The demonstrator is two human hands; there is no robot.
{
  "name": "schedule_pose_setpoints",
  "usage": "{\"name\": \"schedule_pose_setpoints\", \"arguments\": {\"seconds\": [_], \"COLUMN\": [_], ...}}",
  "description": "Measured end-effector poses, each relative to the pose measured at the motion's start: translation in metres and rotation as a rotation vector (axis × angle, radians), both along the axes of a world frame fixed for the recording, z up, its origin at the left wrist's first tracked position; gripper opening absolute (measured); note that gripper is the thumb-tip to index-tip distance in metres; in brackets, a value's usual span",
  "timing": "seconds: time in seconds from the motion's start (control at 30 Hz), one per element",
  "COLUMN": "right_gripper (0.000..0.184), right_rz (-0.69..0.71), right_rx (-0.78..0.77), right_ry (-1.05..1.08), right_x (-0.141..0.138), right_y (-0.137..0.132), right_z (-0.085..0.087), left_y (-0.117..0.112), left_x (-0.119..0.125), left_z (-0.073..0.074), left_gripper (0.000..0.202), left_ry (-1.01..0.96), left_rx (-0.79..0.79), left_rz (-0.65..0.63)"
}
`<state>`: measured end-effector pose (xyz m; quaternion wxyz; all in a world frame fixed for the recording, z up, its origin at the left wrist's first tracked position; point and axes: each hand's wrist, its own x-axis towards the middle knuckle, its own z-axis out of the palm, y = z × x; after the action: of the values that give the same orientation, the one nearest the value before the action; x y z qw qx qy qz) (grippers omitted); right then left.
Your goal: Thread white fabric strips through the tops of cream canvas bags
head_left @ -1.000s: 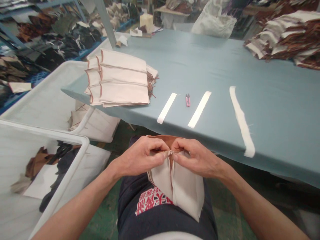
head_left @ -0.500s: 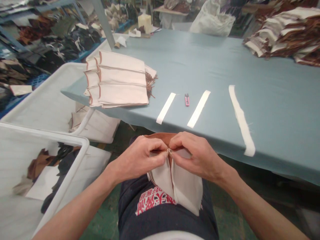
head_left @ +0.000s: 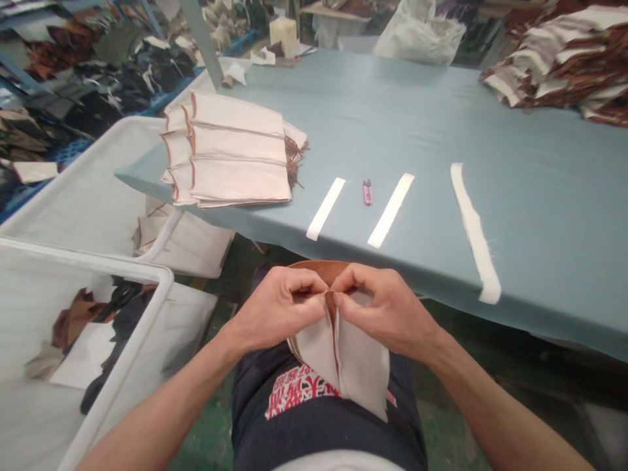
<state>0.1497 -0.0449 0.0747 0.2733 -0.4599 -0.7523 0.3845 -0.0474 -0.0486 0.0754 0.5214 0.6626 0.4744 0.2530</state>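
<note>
In front of my lap I hold a cream fabric piece (head_left: 363, 369) with a brown seam down its middle and brown material (head_left: 321, 267) at its far edge; it looks like a pouch or bag part. My left hand (head_left: 284, 307) pinches its top edge left of the seam. Thumb and fingers of my right hand (head_left: 380, 307) pinch the same edge just right of it, the two sets of fingertips almost touching. What lies between the fingertips is too small to make out. A dark apron (head_left: 314, 432) with red lettering lies beneath the fabric.
On the blue-green table (head_left: 392, 131) lie stacked cream pieces (head_left: 235, 147), pink thread snips (head_left: 367, 193) and cream strips (head_left: 391, 210). A brown and cream pile (head_left: 564, 62) sits at far right. White bins (head_left: 164, 281) holding scraps stand at left.
Both hands keep their pinch on the cream fabric piece. The seam's top edge has opened slightly, and the fabric's lower right corner has shifted a little left.
</note>
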Motion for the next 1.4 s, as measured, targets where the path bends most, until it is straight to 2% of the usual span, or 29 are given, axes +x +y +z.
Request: {"name": "schedule_pose_setpoints", "arguments": {"seconds": [0.07, 0.17, 0.33, 0.57, 0.73, 0.9, 1.07, 1.23, 1.4], "right_gripper": [0.011, 0.013, 0.009, 0.013, 0.009, 0.011, 0.012, 0.015, 0.014], "right_rz": [0.016, 0.038, 0.121, 0.252, 0.311, 0.314, 0.271, 0.241, 0.242], "right_rx": [-0.128, -0.154, -0.024, 0.168, 0.309, 0.434, 0.314, -0.077, -0.138], "right_ry": [0.058, 0.065, 0.020, -0.044, -0.045, -0.065, 0.050, 0.203, 0.241], "right_x": [0.000, 0.001, 0.003, 0.014, 0.015, 0.011, 0.006, 0.004, 0.004], "right_y": [0.002, 0.004, 0.006, 0.007, 0.009, 0.011, 0.009, 0.003, -0.001], "right_z": [-0.001, 0.000, 0.004, 0.004, 0.005, 0.003, 0.005, 0.002, -0.003], "left_y": [0.001, 0.003, 0.005, 0.005, 0.004, 0.003, 0.003, 0.000, -0.003], "left_x": [-0.003, -0.007, -0.011, -0.015, -0.019, -0.022, -0.017, -0.014, -0.014], "left_z": [-0.005, -0.007, 0.000, 0.008, 0.016, 0.021, 0.020, 0.017, 0.015], "left_gripper": [0.018, 0.018, 0.034, 0.015, 0.021, 0.024, 0.020, 0.016, 0.016], "left_ry": [-0.062, -0.063, -0.011, 0.040, 0.065, 0.151, 0.033, -0.150, -0.170], "left_rx": [-0.113, -0.151, -0.073, 0.131, 0.221, 0.312, 0.190, -0.087, -0.134], "left_rz": [-0.022, -0.059, -0.105, -0.223, -0.306, -0.310, -0.275, -0.259, -0.278]}}
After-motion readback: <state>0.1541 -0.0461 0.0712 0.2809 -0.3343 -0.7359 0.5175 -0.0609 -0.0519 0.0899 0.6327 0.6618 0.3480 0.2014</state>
